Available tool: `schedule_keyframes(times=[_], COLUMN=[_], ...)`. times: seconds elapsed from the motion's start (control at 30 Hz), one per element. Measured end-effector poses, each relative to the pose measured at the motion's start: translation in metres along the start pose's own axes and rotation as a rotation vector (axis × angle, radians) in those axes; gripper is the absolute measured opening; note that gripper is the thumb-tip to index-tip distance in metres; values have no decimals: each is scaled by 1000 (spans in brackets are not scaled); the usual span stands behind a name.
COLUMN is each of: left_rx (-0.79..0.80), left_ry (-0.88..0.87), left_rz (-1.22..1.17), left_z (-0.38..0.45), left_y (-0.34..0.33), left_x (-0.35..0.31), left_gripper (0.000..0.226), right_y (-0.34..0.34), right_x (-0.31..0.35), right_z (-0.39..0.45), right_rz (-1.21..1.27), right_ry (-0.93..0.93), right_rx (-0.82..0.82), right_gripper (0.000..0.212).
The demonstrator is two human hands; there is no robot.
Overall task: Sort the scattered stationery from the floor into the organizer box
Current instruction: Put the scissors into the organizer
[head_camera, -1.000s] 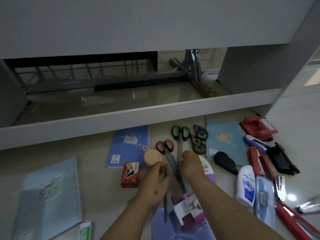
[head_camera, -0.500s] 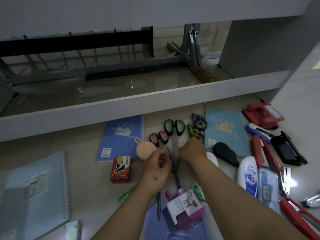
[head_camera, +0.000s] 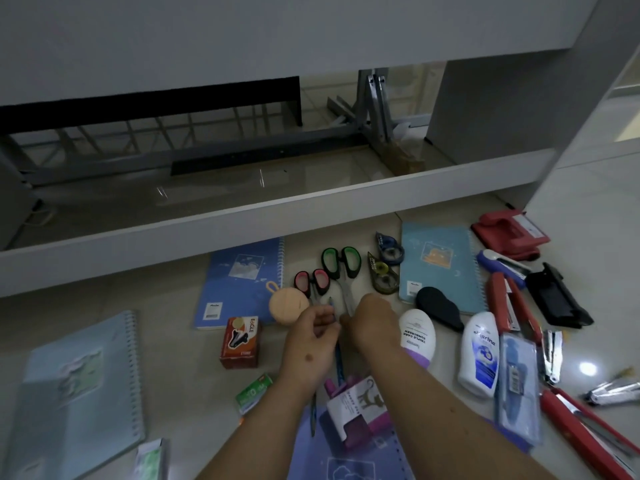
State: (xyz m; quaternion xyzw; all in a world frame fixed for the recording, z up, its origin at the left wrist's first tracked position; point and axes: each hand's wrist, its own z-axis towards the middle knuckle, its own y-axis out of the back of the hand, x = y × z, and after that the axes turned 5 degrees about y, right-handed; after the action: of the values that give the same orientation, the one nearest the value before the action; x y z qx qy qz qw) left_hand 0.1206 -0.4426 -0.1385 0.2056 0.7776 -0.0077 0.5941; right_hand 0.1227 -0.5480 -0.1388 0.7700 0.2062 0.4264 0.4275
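Observation:
Stationery lies scattered on the tiled floor. My left hand [head_camera: 311,341] pinches the upper end of a blue pen [head_camera: 338,362] that runs down between my two wrists. My right hand [head_camera: 370,322] is curled, knuckles up, over the blade tips of the green-handled scissors [head_camera: 341,263]; its fingers are hidden. Red-handled scissors [head_camera: 311,280] and a round peach pouch [head_camera: 289,306] lie just beyond my left hand. A purple-pink box with a white card sleeve [head_camera: 353,407] sits on a purple notebook [head_camera: 346,459] under my forearms. A second pen [head_camera: 313,414] lies under my left wrist.
Around my hands lie a blue notebook [head_camera: 242,278], teal notebooks [head_camera: 440,265] [head_camera: 76,393], a red clip box [head_camera: 240,341], correction tapes [head_camera: 384,275], lotion bottles [head_camera: 479,355], and red staplers [head_camera: 509,303] at the right. A low white ledge [head_camera: 242,223] bounds the far side.
Both hands stay close together over the pens and scissors. My left fingers have come up onto the pen's upper end. My head has shifted a little.

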Motion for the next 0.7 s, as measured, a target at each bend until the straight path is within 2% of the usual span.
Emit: schedule_keyframes(times=[0.17,0.27,0.33,0.37,0.43,0.47,0.53,0.6,0.63,0.7], left_rx=[-7,-8,13,29,54,65,64,-1,-41,-86], left_ry=[21,41,78,102,157,185,239,289,302,322], left_rz=[-3,11,7,-5,-67,-120,-258,-378,-394,-402], left_z=[0,-2,-5,-5,-7,-9,-12,-12,-12,-10], left_y=[-1,1,2,2,2,1,0,4,8,20], left_x=[2,0,-5,-7,-15,-20,-28,-33,-34,-34], left_gripper=[28,26,25,24,27,28,32,20,14,21], right_y=[-3,7,16,22,33,37,40,38,36,30], right_x=[3,-2,-6,-7,-6,-7,-7,-3,0,5], right_z=[-2,-2,-4,-7,-16,-21,-33,-40,-41,-40], right_rz=[-25,123,331,518,877,961,961,893,869,880], right_ry=[-12,-72,-140,-188,-255,-223,-114,-22,6,22], right_rx=[10,104,200,260,359,411,516,594,606,633], right_gripper=[24,24,16,5,14,16,16,17,17,13])
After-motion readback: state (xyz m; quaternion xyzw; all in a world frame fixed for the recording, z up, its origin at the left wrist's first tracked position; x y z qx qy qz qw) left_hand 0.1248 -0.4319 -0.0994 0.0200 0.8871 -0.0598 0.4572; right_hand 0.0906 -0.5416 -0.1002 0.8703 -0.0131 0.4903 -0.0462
